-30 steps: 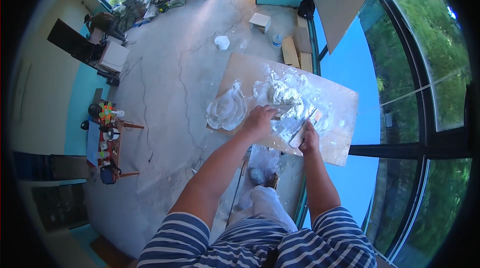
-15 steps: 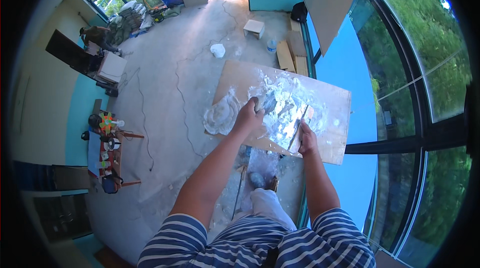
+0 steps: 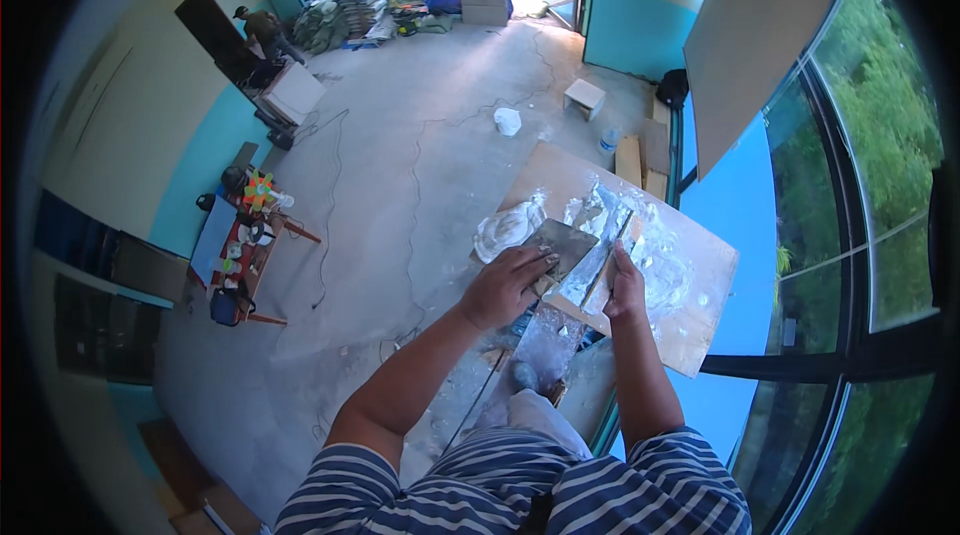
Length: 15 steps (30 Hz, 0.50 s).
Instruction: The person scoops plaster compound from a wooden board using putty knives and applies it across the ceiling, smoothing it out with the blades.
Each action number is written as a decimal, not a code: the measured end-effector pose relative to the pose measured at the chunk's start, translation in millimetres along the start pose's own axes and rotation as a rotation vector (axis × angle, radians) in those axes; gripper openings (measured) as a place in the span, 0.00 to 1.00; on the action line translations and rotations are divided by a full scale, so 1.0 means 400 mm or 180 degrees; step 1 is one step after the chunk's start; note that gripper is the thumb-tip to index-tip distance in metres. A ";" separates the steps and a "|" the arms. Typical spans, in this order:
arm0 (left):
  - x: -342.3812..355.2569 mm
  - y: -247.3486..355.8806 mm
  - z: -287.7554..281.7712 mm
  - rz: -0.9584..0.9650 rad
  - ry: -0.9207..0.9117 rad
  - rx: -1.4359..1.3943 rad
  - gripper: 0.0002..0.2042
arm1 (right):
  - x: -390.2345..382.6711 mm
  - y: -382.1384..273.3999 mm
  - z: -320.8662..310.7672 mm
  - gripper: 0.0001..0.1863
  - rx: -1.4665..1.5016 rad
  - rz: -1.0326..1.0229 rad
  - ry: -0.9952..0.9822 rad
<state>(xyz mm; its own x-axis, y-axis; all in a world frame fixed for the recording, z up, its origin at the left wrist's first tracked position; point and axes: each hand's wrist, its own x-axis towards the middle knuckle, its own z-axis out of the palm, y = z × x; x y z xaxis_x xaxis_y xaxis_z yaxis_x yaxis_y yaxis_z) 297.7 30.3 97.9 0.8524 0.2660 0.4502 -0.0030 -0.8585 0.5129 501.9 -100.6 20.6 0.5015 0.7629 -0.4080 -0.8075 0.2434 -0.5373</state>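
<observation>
My left hand point(image 3: 503, 287) is closed around a putty knife with a wide grey blade point(image 3: 563, 243), which is held flat above the near edge of a board. In my right hand point(image 3: 627, 287) is a long, narrow plastering trowel point(image 3: 612, 257), tilted on edge, its far end over the board. The two tools are close together, and my fingers hide their handles. White plaster point(image 3: 665, 270) lies smeared and lumpy across the tan board point(image 3: 705, 320). A smoother round patch of plaster point(image 3: 510, 227) sits at the board's left side.
Below the board, my shoe point(image 3: 524, 375) stands on a narrow plank point(image 3: 548, 340). Windows point(image 3: 850, 165) run along the right. A cluttered small table point(image 3: 262, 275) stands left; another person point(image 3: 265, 33) bends at the far left. Cables point(image 3: 415, 175), a white stool point(image 3: 584, 98) and a bucket point(image 3: 609, 140) occupy the floor.
My left hand has drawn the putty knife back from the plaster toward me, its blade now turned flat beside the trowel. The view has turned, so the room appears shifted right and lower.
</observation>
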 end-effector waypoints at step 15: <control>0.027 -0.086 0.058 -0.0811 0.0736 -0.0618 0.14 | -0.058 -0.087 -0.043 0.21 0.0152 -0.0312 -0.0082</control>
<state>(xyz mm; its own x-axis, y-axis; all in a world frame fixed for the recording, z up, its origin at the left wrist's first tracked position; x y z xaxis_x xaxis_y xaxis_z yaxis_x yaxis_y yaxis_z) 319.2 52.5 68.2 0.6983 0.5706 0.4322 0.0757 -0.6592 0.7482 523.7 -137.2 36.1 0.5710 0.7491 -0.3358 -0.7692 0.3454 -0.5376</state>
